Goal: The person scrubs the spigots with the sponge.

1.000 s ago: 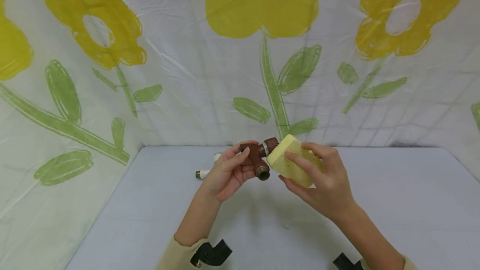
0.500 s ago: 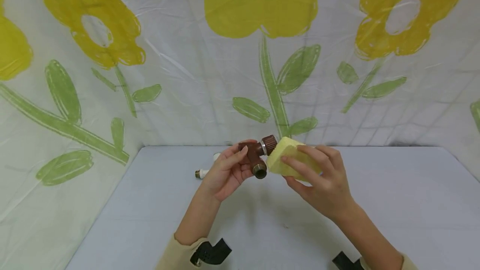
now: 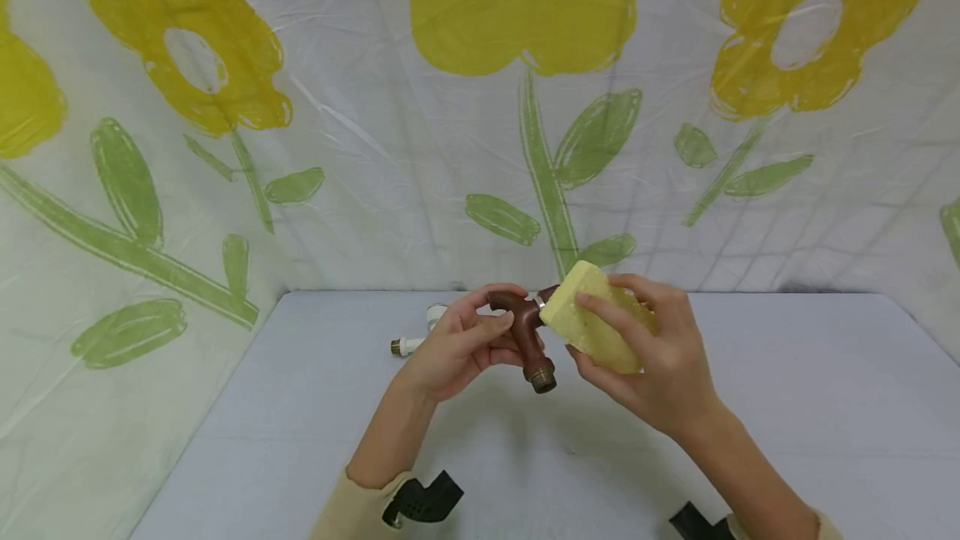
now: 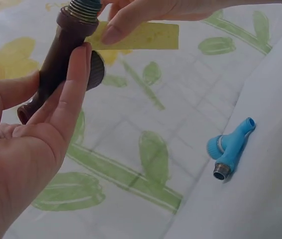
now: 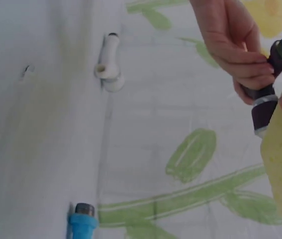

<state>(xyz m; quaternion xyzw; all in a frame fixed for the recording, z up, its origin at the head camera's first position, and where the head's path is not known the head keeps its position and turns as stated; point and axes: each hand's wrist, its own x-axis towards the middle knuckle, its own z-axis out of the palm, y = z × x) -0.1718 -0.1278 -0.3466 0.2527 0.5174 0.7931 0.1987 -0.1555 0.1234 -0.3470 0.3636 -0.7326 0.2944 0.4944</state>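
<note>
In the head view my left hand (image 3: 474, 344) grips a brown plastic tap (image 3: 527, 340) by its curved spout end, thumb on one side and fingers behind. Its threaded brass-coloured end points down, and its ribbed knob (image 4: 96, 70) shows in the left wrist view. My right hand (image 3: 652, 348) holds a yellow sponge (image 3: 588, 315) between thumb and fingers. In the head view the sponge's left edge lies against the tap at the knob, covering most of it. In the right wrist view the sponge (image 5: 281, 159) also meets the tap's knob end.
A white tap (image 3: 408, 347) lies on the white table (image 3: 300, 415) behind my left hand, partly covered by it. A blue tap (image 4: 233, 147) lies on the table too, seen in the wrist views. A flower-printed sheet (image 3: 375, 190) rises behind the table.
My left hand has turned the brown tap, so its threaded end now points lower and to the right. The sponge has tilted and shifted slightly right, hiding more of the knob.
</note>
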